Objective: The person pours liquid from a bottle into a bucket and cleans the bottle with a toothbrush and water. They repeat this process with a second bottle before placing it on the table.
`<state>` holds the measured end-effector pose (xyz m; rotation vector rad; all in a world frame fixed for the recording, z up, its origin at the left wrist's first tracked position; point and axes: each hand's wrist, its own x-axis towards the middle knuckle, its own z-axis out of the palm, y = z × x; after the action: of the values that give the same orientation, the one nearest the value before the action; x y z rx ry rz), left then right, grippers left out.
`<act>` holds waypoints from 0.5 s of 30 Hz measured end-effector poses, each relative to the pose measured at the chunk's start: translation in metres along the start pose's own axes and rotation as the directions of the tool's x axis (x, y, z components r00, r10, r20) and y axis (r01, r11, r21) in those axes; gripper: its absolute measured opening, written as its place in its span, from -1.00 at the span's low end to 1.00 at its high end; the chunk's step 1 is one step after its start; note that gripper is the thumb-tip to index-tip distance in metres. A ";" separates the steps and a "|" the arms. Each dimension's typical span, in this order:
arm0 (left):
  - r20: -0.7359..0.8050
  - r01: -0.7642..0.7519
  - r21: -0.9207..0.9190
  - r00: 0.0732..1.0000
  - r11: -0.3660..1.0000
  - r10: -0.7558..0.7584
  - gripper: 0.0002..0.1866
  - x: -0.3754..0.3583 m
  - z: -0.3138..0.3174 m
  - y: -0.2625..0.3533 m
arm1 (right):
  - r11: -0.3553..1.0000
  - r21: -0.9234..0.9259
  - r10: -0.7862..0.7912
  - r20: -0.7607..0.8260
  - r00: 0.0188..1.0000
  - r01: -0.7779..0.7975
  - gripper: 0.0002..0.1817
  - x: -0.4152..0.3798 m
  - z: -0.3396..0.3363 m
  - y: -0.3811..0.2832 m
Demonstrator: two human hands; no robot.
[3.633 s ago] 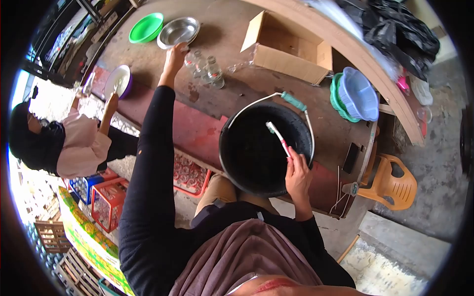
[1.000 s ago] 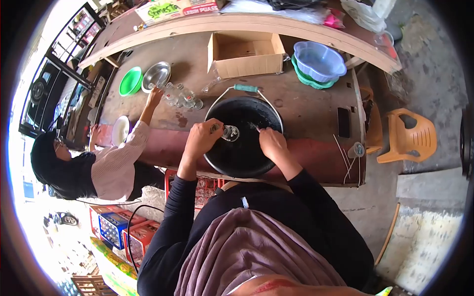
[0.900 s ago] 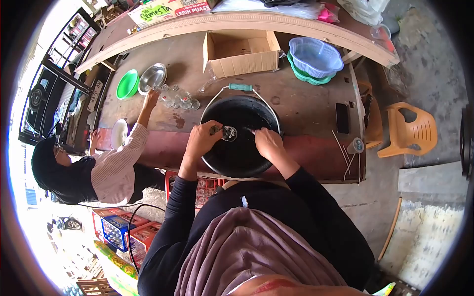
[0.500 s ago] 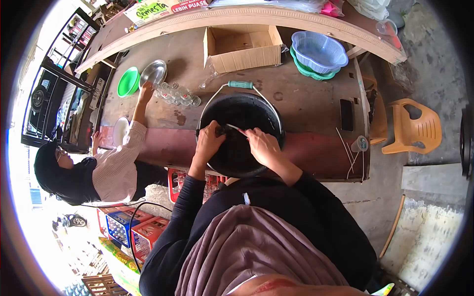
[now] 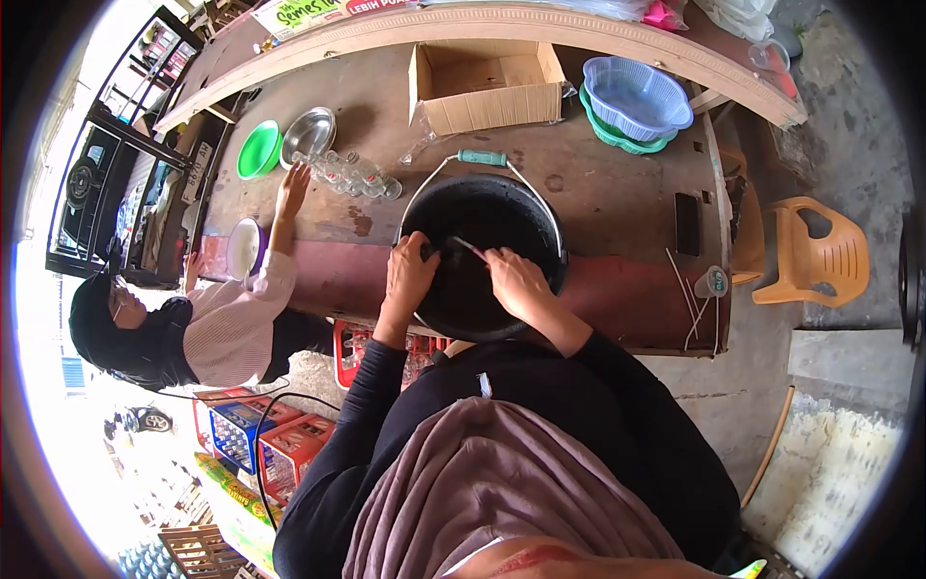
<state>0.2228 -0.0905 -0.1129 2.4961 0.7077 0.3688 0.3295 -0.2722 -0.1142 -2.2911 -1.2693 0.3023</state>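
Observation:
A black bucket (image 5: 497, 189) with a wire handle (image 5: 531, 188) and a green grip stands in front of me at the table's near edge. My right hand (image 5: 521, 282) is closed around a small knife (image 5: 469, 246), its blade pointing left over the bucket's opening. Opposite it, my left hand (image 5: 410, 277) has its fingers pinched on something small and dark by the blade, too dim against the bucket to name. The bucket's dark contents cannot be made out.
Clear glass bottles (image 5: 349, 174) lie on the table (image 5: 386, 227) near a metal bowl (image 5: 309, 135) and a green bowl (image 5: 259, 150). Left, a co-worker's hand (image 5: 292, 193) reaches toward them. A cardboard box (image 5: 492, 111), blue basin (image 5: 637, 92), phone (image 5: 687, 224) and cup (image 5: 712, 282) also sit there.
The whole view has shifted slightly. The co-worker's hand now shows its fingers spread beside the bottles, and the bowl before them is tilted. My hands keep nearly the same pose over the bucket.

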 end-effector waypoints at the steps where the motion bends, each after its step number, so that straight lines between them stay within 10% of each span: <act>1: 0.004 0.000 0.000 1.000 1.000 0.000 -0.67 -0.001 0.003 -0.003 | 0.998 0.041 -0.038 -0.010 0.999 0.039 -0.85 -0.003 -0.003 -0.004; 15: 0.008 -0.133 -0.114 0.991 0.985 0.134 -0.65 0.001 0.001 -0.014 | 0.998 0.015 0.053 0.024 0.998 -0.053 -0.84 0.004 0.005 0.001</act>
<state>0.2183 -0.0797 -0.1216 2.4422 0.5000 0.4251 0.3308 -0.2677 -0.1186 -2.3178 -1.2147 0.3569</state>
